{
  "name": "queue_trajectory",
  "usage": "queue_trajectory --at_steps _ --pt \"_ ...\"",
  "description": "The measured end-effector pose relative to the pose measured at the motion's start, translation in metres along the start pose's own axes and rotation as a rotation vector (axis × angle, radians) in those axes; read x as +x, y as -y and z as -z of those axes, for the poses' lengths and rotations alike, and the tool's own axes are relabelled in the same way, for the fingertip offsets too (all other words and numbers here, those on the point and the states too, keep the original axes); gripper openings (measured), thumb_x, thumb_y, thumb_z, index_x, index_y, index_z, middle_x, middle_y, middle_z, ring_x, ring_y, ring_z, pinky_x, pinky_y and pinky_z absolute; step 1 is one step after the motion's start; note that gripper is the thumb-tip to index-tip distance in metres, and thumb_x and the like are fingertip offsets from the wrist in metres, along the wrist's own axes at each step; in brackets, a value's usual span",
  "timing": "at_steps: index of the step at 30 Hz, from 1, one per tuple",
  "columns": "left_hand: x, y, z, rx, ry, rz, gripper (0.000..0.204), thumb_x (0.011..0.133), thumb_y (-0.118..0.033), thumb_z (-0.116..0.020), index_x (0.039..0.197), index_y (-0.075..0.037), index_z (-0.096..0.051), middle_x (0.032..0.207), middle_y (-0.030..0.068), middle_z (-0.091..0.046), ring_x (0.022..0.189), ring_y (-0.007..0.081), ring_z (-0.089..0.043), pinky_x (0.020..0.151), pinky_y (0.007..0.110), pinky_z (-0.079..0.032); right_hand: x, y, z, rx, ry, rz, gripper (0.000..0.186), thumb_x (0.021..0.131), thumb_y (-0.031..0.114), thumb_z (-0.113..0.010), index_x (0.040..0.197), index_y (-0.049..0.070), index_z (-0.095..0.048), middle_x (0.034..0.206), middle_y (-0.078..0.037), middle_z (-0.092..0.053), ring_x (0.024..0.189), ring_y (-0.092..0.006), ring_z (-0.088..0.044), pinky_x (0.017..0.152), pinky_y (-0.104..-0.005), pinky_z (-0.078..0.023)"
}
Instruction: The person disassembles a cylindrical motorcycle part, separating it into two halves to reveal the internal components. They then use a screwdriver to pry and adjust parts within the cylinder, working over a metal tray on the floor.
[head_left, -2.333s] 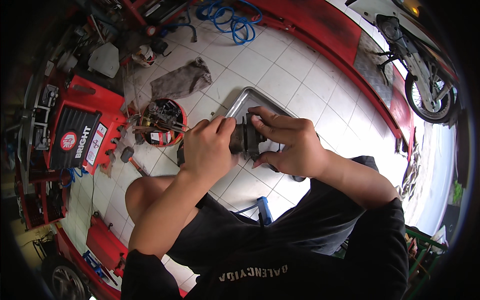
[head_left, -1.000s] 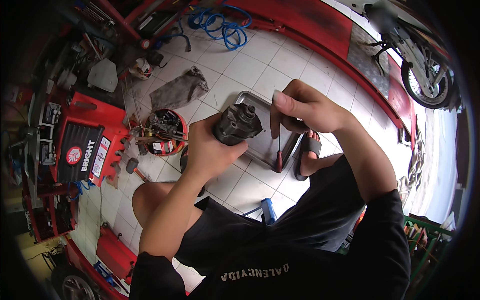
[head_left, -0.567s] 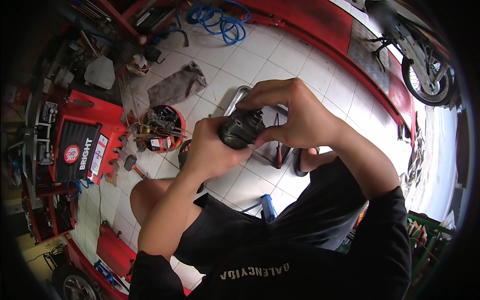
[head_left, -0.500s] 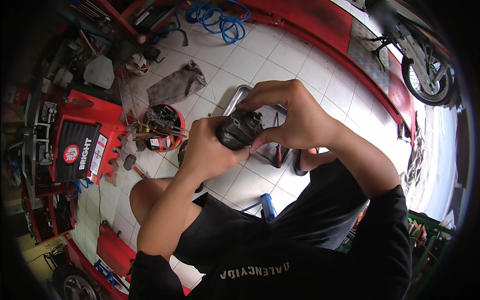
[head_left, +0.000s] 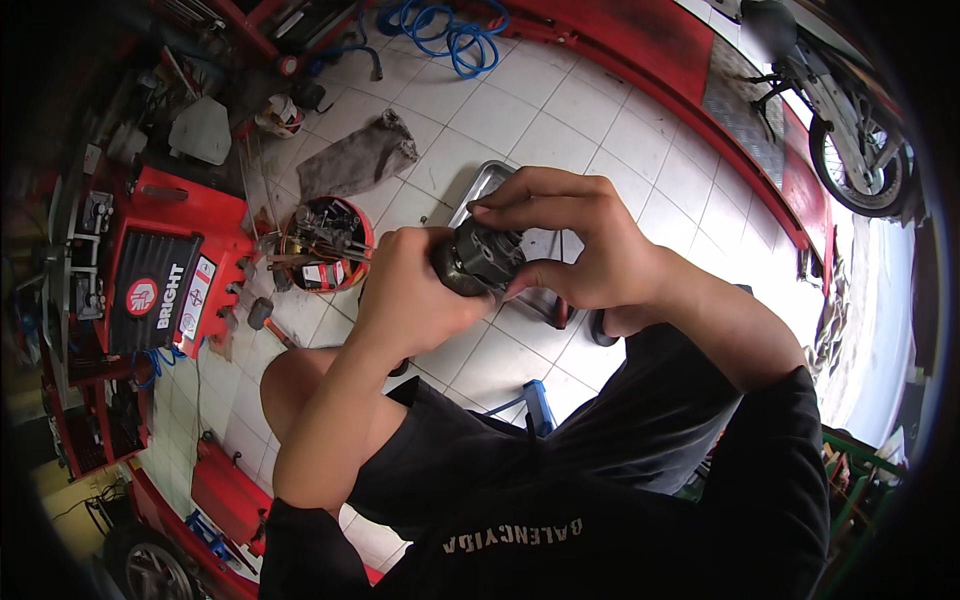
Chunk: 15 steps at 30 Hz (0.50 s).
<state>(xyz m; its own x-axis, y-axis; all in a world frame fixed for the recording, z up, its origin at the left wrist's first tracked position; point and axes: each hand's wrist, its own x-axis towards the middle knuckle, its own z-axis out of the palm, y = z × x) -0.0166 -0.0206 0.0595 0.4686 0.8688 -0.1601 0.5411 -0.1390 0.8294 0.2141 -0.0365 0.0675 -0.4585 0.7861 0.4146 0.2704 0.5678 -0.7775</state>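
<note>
My left hand grips a dark metal cylindrical part, fingers and thumb wrapped round its left and lower side. My right hand holds the same part from the right, index and middle fingers arched over its upper edge and thumb against its lower right. Under the part lies a shallow silver tray on the tiled floor, partly hidden by my hands. A red-handled screwdriver shows beneath my right hand, its shaft mostly covered.
Left: red machine, bucket of tools and parts, mallet, cloth. Above: blue hose coil, red lift platform. Right: motorcycle. Blue object between my legs.
My right hand left the part briefly about a second ago, then took hold of it again. Since half a second ago both hands barely moved; the part's top looks slightly turned.
</note>
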Motion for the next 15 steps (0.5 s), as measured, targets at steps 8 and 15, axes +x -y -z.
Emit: queue_trajectory --at_steps 8,15 --pt "-0.002 -0.007 0.005 0.226 -0.086 -0.139 0.033 0.067 -0.022 -0.091 0.082 0.0 -0.071 0.071 0.0123 -0.071 0.065 0.0272 -0.07 0.066 0.035 -0.052 0.011 0.017 0.003 0.073 0.031 -0.288 0.061 0.059 0.01 -0.094 0.114 -0.001 -0.071 0.112 -0.017 -0.07 0.102 -0.0336 -0.071 0.088 -0.0406 -0.059" --pt "0.003 -0.005 0.007 0.077 -0.086 -0.262 0.033 0.061 -0.016 -0.083 0.088 -0.001 -0.07 0.073 0.0151 -0.071 0.071 0.0358 -0.072 0.068 0.04 -0.056 0.021 0.028 0.021 -0.242 0.02 0.063 0.053 0.061 0.017 -0.087 0.107 -0.004 -0.072 0.096 -0.017 -0.074 0.088 -0.0314 -0.073 0.079 -0.0388 -0.058"
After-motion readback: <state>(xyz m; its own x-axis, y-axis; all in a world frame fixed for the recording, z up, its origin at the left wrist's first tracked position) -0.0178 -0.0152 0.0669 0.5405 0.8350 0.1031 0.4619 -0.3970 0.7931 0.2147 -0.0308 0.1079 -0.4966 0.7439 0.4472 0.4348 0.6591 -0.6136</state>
